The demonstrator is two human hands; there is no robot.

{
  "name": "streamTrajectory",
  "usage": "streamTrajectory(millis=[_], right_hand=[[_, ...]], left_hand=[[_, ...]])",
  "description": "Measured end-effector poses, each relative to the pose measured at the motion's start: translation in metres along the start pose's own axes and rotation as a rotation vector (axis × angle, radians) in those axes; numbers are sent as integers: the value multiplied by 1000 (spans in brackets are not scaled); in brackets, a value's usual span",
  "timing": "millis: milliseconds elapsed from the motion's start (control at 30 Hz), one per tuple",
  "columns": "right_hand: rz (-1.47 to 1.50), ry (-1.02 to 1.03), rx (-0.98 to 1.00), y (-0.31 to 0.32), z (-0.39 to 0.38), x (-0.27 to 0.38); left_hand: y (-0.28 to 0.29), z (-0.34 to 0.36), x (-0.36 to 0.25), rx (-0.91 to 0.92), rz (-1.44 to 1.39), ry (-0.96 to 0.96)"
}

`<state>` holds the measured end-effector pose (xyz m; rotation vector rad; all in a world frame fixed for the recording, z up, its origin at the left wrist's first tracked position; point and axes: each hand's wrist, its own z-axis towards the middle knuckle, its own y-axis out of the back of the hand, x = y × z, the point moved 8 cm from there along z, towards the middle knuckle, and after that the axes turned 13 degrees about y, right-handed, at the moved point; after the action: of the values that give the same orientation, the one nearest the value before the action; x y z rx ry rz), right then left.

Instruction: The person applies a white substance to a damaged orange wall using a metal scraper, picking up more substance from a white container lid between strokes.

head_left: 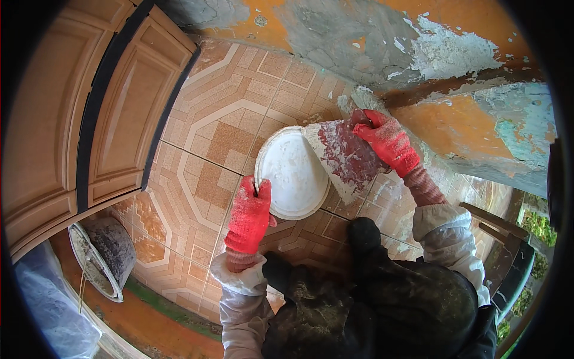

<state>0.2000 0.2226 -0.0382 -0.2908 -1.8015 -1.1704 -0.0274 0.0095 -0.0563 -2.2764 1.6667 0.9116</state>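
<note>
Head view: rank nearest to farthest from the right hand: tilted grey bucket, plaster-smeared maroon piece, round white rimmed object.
1. Maroon piece, held in the right hand
2. White object, left of it
3. Grey bucket, lower left

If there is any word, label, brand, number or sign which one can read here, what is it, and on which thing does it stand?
None can be read.
The round white tub and the maroon bucket show only pale smears, no lettering.
The wooden panel doors and peeling wall show none either.
</note>
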Motion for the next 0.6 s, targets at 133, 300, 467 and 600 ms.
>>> streamTrajectory(millis=[133, 300, 467, 600], right_hand=[[-74, 0, 92, 2, -1, 13], [-244, 89, 129, 2, -9, 11], [-234, 69, 137, -1, -18, 12], [-305, 64, 149, 0, -22, 15]], left_hand=[[15, 11, -14, -47, 201, -2], [26, 33, -31, -220, 376, -229], [25, 42, -45, -187, 422, -398], [18, 46, -52, -145, 473, -434]])
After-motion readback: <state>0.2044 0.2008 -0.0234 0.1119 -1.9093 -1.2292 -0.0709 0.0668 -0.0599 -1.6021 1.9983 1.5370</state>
